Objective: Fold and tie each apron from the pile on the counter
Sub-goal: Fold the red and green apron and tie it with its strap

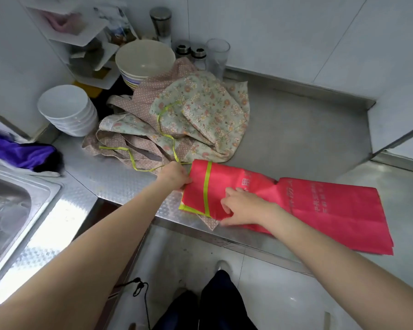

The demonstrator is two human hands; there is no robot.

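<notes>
Gripping the left edge of a folded red apron [320,206], the left hand [174,176] pinches the cloth where its yellow-green strap [167,136] begins. Beside it, the right hand [243,207] grips the apron's middle, fingers curled into the fabric. Lying along the steel worktop [296,139], the apron overhangs the front edge. Behind it sits a heap of floral aprons [196,115], partly hiding stacked bowls [69,110]. Print on the apron is unreadable.

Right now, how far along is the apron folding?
Early on. No tied bundle is visible. The red apron with yellow-green trim lies partly folded on the steel counter; the left hand grips its edge, and the right hand pinches its middle. The crumpled floral apron pile waits behind.
</notes>
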